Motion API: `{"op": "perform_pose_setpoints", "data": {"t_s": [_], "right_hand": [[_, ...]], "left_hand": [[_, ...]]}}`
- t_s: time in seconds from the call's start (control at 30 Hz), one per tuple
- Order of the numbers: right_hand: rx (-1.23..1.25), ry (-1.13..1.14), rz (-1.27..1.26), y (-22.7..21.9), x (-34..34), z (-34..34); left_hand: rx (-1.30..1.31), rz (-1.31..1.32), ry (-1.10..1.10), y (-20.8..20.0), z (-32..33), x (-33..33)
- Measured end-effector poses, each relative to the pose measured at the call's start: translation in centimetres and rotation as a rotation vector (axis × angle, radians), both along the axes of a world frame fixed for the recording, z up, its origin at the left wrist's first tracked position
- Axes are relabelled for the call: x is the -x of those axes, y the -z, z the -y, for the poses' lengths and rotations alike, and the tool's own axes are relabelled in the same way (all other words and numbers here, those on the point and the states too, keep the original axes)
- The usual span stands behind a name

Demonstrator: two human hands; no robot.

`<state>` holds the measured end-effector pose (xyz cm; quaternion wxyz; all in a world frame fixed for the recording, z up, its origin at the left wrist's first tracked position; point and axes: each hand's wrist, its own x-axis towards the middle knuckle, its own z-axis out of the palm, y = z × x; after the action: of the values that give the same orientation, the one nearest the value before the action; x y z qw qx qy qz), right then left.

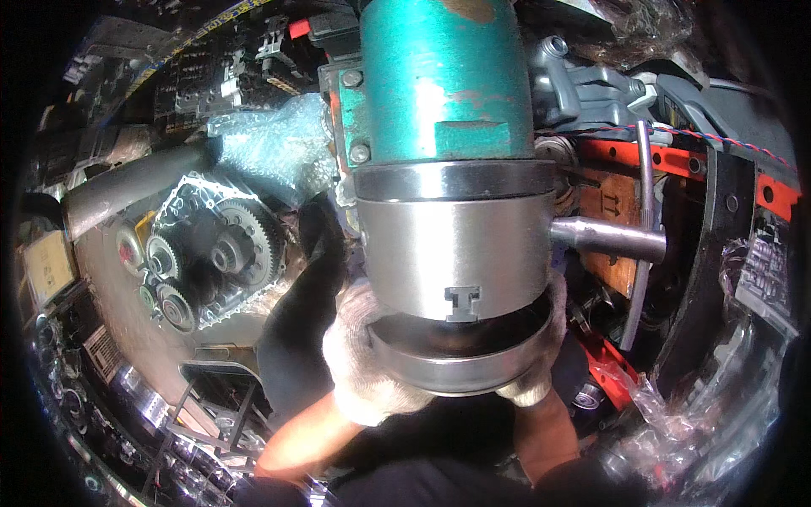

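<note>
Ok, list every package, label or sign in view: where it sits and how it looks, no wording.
Bubble wrap bundle: upper left, beside the green machine housing; pale, crumpled.
Clear plastic bags: right edge; shiny, wrinkled, around dark printed sheets.
Yellowish tag: far left; rectangular, small.
Wooden board: right of the chuck; orange-brown, marked.

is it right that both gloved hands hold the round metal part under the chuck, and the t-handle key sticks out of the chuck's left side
Not quite. The head view shows the T-handle key plugged into the right side of the chuck, not the left. The rest holds: the left hand and the right hand, both in white gloves, hold the round metal part just under the chuck.
</note>
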<state>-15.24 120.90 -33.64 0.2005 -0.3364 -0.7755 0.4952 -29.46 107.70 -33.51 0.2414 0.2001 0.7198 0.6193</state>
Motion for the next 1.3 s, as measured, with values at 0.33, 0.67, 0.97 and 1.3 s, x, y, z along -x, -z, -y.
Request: {"op": "perform_pose_setpoints", "data": {"t_s": [0.33,0.67,0.97,1.3], "right_hand": [[-0.167,-0.068,0.282,-0.4,0.1,-0.3],[-0.558,-0.199,0.261,0.7,-0.9,0.1],[-0.394,-0.175,0.167,2.2,-3.1,-1.0],[0.035,0.409,-0.478,3.0,2.5,1.1]], "left_hand": [[0.08,-0.219,0.265,0.0,0.5,1.7],[0.061,-0.237,0.27,0.3,0.9,1.9],[0.011,-0.289,0.255,0.6,0.6,2.0],[-0.038,-0.412,0.122,0.8,-0.5,1.5]]}}
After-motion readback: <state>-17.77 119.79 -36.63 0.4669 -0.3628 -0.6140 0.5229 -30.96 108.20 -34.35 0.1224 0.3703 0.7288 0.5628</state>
